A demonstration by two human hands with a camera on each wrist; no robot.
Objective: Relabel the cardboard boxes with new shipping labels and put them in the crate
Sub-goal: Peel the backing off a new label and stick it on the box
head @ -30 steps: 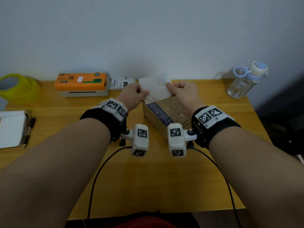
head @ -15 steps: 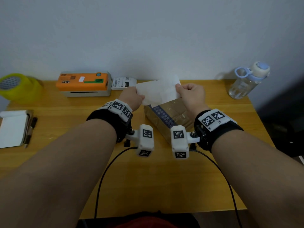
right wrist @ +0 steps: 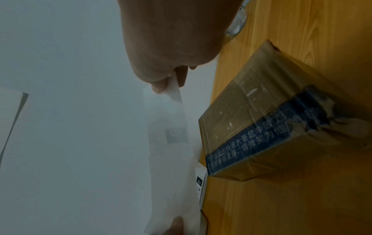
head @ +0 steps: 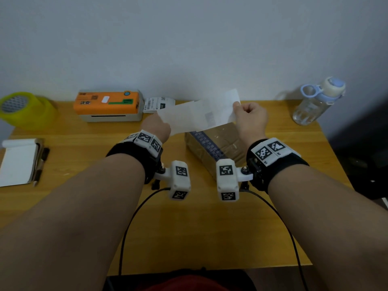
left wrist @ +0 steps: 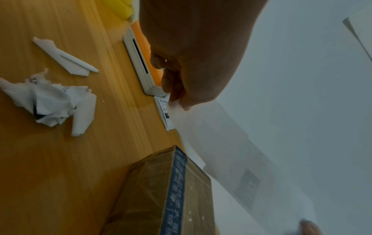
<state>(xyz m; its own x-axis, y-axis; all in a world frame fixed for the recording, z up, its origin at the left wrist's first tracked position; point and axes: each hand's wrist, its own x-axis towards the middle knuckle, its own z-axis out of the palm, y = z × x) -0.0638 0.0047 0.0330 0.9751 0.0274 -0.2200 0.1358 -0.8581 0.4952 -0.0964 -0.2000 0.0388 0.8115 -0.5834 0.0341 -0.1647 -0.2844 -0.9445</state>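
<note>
A wooden table is carrying everything in view, set against a pale wall. On it, toward the middle, a cardboard box wrapped in clear tape with a dark blue printed band is lying flat, just in front of the person's hands. To the far left a yellow roll of tape is sitting at the table's back corner, and beside it an orange-topped label printer is standing against the wall. At the far right a clear water bottle with a pale blue cap is standing. A white notepad is lying at the left edge with a pen just beside it.

Above the box, a shipping label is being held stretched in the air, its backing and sticker appearing partly separated; faint print is showing through the thin paper. The left hand is pinching the label's lower left end between thumb and fingers, and the right hand is pinching the upper right end, fingers curled.

A printed label is lying flat just beside the printer. In the left wrist view, a crumpled paper scrap and a folded paper strip are lying on the table, apart from the box.
</note>
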